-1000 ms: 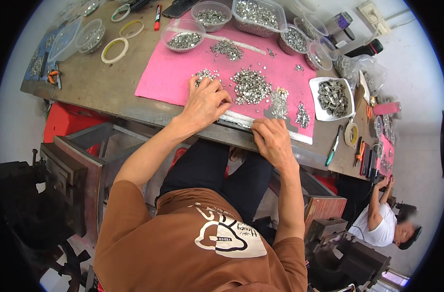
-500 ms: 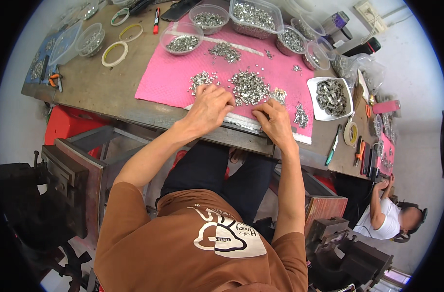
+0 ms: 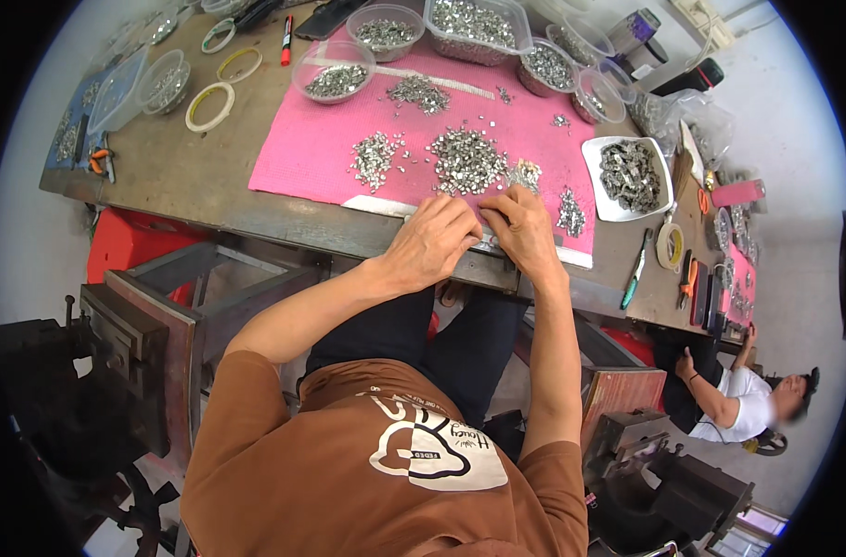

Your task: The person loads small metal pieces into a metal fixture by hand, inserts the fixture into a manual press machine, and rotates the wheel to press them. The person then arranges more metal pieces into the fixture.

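At the front edge of the pink mat [image 3: 288,153], my left hand [image 3: 432,241] and my right hand [image 3: 525,229] almost meet. The fingers of both are bent and pinched together over a pale strip [image 3: 488,243] along the bench edge. Whatever lies between the fingertips is too small or hidden. Just beyond them is a heap of small shiny metal pieces [image 3: 467,160]. A smaller metal pile [image 3: 374,161] lies to its left. A paler pile [image 3: 525,174] lies close beyond my right hand, and another small pile [image 3: 570,213] to its right.
Clear plastic tubs [image 3: 483,51] of metal pieces line the back. A white square bowl [image 3: 667,197], a green-handled tool [image 3: 636,274] and orange-handled pliers [image 3: 687,278] are on the right. Tape rolls [image 3: 209,109] lie left. A co-worker [image 3: 734,404] sits far right.
My left hand has moved right, away from the left pile, up to my right hand. My right hand has barely shifted. The co-worker has leaned back and lowered one hand from the bench.
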The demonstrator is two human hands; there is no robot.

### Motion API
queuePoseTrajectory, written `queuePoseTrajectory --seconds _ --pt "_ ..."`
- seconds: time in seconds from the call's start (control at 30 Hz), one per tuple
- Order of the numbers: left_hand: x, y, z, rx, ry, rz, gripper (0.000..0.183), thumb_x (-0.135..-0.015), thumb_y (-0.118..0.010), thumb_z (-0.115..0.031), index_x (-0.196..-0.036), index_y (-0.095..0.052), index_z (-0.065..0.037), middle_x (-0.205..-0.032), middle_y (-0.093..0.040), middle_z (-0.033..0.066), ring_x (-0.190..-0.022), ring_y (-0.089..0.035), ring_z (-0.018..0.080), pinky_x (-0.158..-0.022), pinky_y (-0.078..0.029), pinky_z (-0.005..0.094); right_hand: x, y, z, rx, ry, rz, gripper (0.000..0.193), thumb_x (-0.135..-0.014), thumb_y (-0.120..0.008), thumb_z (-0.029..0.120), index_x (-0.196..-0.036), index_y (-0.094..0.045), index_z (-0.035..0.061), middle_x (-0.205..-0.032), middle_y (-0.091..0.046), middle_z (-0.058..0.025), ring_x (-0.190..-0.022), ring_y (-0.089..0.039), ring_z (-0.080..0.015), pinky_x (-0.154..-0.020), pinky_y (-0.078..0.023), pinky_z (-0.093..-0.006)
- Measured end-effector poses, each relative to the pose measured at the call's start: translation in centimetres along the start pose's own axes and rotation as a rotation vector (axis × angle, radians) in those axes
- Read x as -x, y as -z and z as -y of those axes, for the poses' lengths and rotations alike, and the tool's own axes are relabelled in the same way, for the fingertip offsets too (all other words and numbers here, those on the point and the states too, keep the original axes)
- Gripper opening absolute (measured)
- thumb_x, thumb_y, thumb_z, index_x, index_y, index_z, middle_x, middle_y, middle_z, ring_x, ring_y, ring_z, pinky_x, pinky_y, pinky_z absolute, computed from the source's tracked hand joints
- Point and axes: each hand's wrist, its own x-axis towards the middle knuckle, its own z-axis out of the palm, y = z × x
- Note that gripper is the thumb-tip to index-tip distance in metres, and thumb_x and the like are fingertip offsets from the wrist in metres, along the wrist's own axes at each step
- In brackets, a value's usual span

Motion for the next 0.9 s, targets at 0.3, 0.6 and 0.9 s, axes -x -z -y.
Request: queuePoseTrajectory --seconds 0.3,0.6,0.9 --pt "0.1 -0.7 -0.2 -0.165 -0.11 -0.06 0.016 -0.081 -0.073 -0.003 -0.093 -0.062 -0.003 -0.093 -0.058 0.0086 -0.086 -0.058 0.0288 -0.077 -0.049 0.0402 0.1 -0.3 -0.2 -0.072 0.002 -0.019 0.011 -0.082 -0.075 0.005 -0.091 -0.073 0.0016 -0.082 -0.061 -0.0129 -0.078 -0.061 -0.0315 -0.07 -0.048 -0.042" --pt "1.0 0.0 0.5 -0.178 -0.176 -0.027 0.019 -0.082 -0.077 -0.015 -0.098 -0.069 -0.009 -0.1 -0.064 0.0062 -0.095 -0.06 0.0259 -0.092 -0.049 0.0431 0.1 -0.4 -0.4 -0.048 0.018 0.001 0.011 -0.083 -0.073 0.003 -0.091 -0.067 0.0001 -0.082 -0.061 -0.0133 -0.078 -0.061 -0.0332 -0.07 -0.048 -0.0427" --pt "0.2 3.6 3.6 -0.235 0.096 -0.16 0.017 -0.088 -0.073 -0.018 -0.103 -0.072 -0.009 -0.091 -0.066 0.006 -0.092 -0.059 0.0263 -0.096 -0.04 0.0446 3.0 0.8 1.6 -0.29 -0.203 -0.127 0.008 -0.094 -0.067 0.003 -0.098 -0.064 -0.0026 -0.089 -0.07 -0.0123 -0.08 -0.067 -0.021 -0.075 -0.052 -0.0315"
